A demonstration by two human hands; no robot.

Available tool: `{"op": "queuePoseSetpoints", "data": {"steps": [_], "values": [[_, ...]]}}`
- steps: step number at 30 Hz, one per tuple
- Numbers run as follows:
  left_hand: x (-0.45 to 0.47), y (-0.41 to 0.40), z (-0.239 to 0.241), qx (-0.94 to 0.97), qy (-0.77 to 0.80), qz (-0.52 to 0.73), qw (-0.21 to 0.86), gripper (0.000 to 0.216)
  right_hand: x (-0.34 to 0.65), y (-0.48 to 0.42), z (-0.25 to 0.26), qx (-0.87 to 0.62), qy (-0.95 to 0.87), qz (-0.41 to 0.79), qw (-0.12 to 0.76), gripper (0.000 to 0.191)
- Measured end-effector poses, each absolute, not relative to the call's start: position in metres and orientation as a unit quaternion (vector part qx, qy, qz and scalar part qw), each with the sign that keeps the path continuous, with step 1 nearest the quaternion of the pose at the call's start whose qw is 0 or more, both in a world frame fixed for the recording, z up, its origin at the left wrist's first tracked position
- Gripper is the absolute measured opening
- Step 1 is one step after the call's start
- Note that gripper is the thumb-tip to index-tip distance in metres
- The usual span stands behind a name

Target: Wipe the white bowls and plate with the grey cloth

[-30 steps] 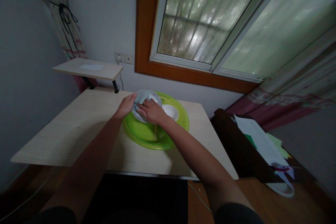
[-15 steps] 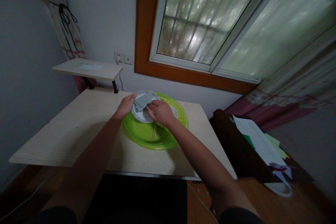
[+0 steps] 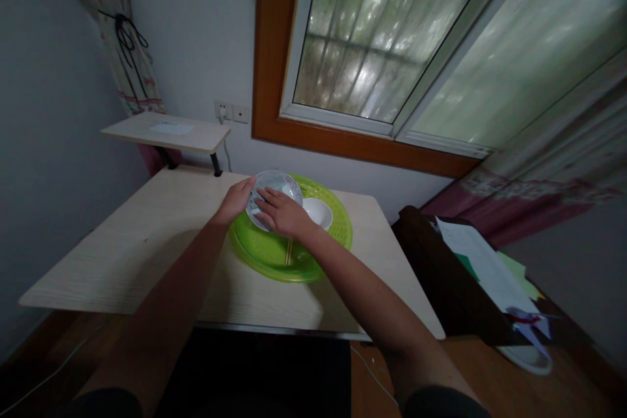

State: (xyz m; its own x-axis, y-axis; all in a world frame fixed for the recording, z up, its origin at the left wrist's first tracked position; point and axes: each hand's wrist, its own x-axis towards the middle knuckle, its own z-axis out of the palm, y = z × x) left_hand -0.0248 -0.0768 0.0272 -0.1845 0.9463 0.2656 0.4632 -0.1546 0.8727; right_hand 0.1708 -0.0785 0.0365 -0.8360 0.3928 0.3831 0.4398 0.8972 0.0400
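Note:
My left hand point(image 3: 236, 199) grips the left rim of a white patterned plate point(image 3: 292, 191), which is tilted over a round green tray point(image 3: 259, 261). My right hand point(image 3: 281, 211) lies on the plate with its fingers stretched and spread. Under those fingers is a grey cloth point(image 3: 258, 193), largely covered by the hand. Beside the plate, a white bowl point(image 3: 319, 213) sits on the tray, partly behind my right wrist. A pair of chopsticks point(image 3: 289, 252) rests on the tray below the plate, with its upper end hidden.
The tray stands on a pale wooden table point(image 3: 122, 241). A small raised shelf point(image 3: 196, 137) with a paper on it is at the back left. A window point(image 3: 372, 46) is behind. Right of the table stands a dark brown piece of furniture point(image 3: 431, 268) with papers on top.
My right hand has gone from bunched fingers on the cloth to spread fingers, and has shifted left across the plate. More of the bowl shows. My left hand keeps its hold.

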Motion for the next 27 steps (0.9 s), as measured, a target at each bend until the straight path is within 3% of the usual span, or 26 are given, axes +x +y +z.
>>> {"op": "queuePoseSetpoints", "data": {"steps": [15,27], "values": [[-0.026,-0.076,0.025,0.562,0.606,0.494,0.272,0.067,0.201,-0.093,0.047,-0.43,-0.888,-0.105,0.123,0.053],[-0.027,-0.072,0.023,0.56,0.619,0.492,0.249,0.065,0.209,-0.131,0.046,-0.321,-0.943,-0.022,0.081,0.049]]}}
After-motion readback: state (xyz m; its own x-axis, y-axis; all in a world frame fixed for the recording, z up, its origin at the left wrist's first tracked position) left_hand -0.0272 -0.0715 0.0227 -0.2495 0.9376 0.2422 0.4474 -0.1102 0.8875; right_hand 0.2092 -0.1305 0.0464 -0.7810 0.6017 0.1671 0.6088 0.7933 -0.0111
